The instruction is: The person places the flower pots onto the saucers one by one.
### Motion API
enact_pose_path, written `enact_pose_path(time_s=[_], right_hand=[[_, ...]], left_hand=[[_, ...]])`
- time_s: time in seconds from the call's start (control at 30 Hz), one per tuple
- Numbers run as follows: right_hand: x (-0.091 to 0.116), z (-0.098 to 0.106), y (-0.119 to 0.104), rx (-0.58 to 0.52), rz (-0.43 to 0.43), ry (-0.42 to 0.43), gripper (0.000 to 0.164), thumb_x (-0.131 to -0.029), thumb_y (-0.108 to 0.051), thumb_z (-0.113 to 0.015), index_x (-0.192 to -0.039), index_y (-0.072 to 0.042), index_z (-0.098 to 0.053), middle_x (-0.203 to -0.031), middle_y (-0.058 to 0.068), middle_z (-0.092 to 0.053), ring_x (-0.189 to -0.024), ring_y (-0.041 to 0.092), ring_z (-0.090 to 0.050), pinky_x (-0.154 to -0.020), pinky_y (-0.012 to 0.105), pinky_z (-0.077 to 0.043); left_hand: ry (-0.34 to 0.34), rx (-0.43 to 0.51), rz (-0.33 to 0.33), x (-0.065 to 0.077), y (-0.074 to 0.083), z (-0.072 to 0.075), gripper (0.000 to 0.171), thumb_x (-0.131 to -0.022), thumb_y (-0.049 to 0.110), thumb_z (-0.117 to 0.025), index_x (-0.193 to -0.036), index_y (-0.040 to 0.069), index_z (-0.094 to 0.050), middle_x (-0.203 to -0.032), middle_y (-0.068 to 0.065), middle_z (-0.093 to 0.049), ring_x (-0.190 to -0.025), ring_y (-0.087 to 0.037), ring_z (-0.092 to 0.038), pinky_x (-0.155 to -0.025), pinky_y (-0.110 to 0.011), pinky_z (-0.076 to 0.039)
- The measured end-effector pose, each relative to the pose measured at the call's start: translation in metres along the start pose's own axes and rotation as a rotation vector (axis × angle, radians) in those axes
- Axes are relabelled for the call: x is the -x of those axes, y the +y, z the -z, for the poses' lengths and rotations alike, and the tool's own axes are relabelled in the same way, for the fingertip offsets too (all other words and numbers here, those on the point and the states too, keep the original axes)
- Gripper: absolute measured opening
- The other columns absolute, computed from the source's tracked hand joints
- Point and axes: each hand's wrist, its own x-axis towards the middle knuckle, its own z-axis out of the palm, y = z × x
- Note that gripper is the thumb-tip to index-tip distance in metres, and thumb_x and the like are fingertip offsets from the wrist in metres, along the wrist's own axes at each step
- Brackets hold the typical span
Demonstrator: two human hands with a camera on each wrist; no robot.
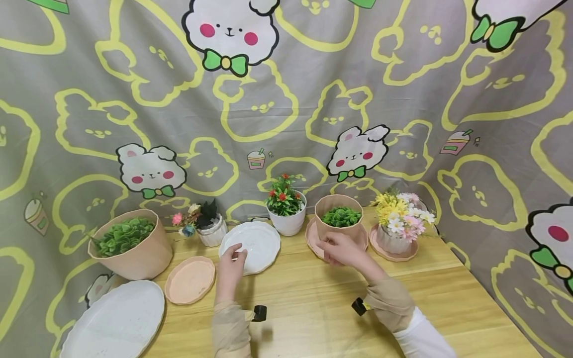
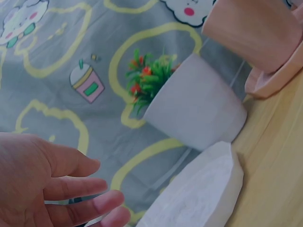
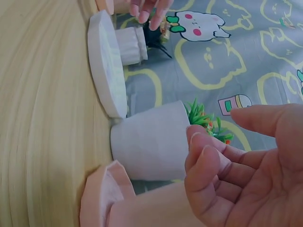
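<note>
My left hand [image 1: 233, 266], fingers spread and holding nothing, is above the near edge of a small white scalloped saucer [image 1: 264, 243]. In the left wrist view, a white pot [image 2: 199, 106] with red-flowered green leaves stands just beyond that saucer. My right hand [image 1: 346, 251] is in front of a pink pot [image 1: 320, 224] of green leaves, which stands on a pink saucer [image 1: 312, 242]. Its fingers are loosely bent with nothing between them, as the right wrist view shows, where the hand [image 3: 241, 165] overlaps the pink pot and the white pot [image 3: 151, 142].
Left stand a large peach pot [image 1: 152, 248] of leaves, a white oval plate [image 1: 121, 318], a peach saucer [image 1: 190, 281] and a small white pot [image 1: 211, 232] with mixed flowers. Right, a flower pot [image 1: 394, 241] sits on a pink saucer. A patterned curtain [image 1: 286, 119] hangs behind the table [image 1: 309, 308].
</note>
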Motion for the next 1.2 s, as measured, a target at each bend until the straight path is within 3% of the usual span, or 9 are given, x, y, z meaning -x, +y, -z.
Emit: enact_pose_path(time_s=[0.27, 0.47, 0.6, 0.8, 1.07, 1.2], right_hand=[[-0.012, -0.012, -0.005, -0.096, -0.017, 0.026, 0.028, -0.101, -0.023, -0.052, -0.088, 0.001, -0.056, -0.066, 0.015, -0.061, -0.049, 0.013, -0.051, -0.047, 0.025, -0.041], [-0.022, -0.020, -0.009, -0.129, -0.010, 0.055, 0.033, -0.101, -0.027, -0.052, -0.094, 0.005, -0.057, -0.062, 0.003, -0.056, -0.048, 0.016, -0.050, -0.046, 0.033, -0.046], [-0.026, -0.024, -0.011, -0.138, -0.003, 0.073, 0.035, -0.101, -0.028, -0.052, -0.089, 0.004, -0.056, -0.063, 0.003, -0.056, -0.048, 0.013, -0.051, -0.047, 0.035, -0.049], [-0.036, -0.032, -0.009, -0.202, -0.006, 0.080, 0.037, -0.102, -0.029, -0.049, -0.090, 0.005, -0.056, -0.064, 0.003, -0.056, -0.051, 0.011, -0.052, -0.047, 0.029, -0.049], [-0.044, -0.040, -0.009, -0.244, -0.063, 0.102, 0.037, -0.102, -0.032, -0.049, -0.086, -0.001, -0.058, -0.063, 0.003, -0.059, -0.050, 0.011, -0.053, -0.048, 0.030, -0.050], [-0.047, -0.042, -0.009, -0.279, -0.079, 0.102, 0.038, -0.102, -0.033, -0.048, -0.088, 0.001, -0.057, -0.064, 0.004, -0.059, -0.051, 0.011, -0.053, -0.048, 0.028, -0.049]], left_hand=[[0.024, -0.062, 0.062, -0.003, -0.012, 0.007, 0.038, -0.096, 0.020, -0.055, -0.127, -0.002, -0.060, -0.108, -0.024, -0.067, -0.094, -0.033, -0.066, -0.076, -0.037, -0.052], [0.000, -0.065, 0.091, -0.003, -0.019, 0.013, 0.041, -0.097, 0.020, -0.054, -0.129, -0.005, -0.057, -0.107, -0.025, -0.066, -0.087, -0.032, -0.068, -0.074, -0.037, -0.052], [-0.033, -0.057, 0.115, -0.003, -0.024, 0.016, 0.042, -0.097, 0.020, -0.053, -0.129, -0.006, -0.056, -0.103, -0.024, -0.067, -0.082, -0.031, -0.070, -0.069, -0.031, -0.051], [-0.063, -0.028, 0.142, -0.002, -0.030, 0.017, 0.041, -0.097, 0.019, -0.051, -0.127, -0.009, -0.055, -0.097, -0.024, -0.068, -0.082, -0.032, -0.071, -0.061, -0.024, -0.048], [-0.054, -0.044, 0.183, -0.005, -0.041, 0.016, 0.034, -0.096, 0.020, -0.052, -0.113, -0.009, -0.059, -0.084, -0.020, -0.071, -0.063, -0.011, -0.061, -0.059, -0.024, -0.046], [-0.052, -0.045, 0.204, -0.006, -0.046, 0.015, 0.027, -0.096, 0.020, -0.053, -0.101, -0.006, -0.058, -0.081, -0.018, -0.072, -0.059, -0.007, -0.057, -0.059, -0.023, -0.044]])
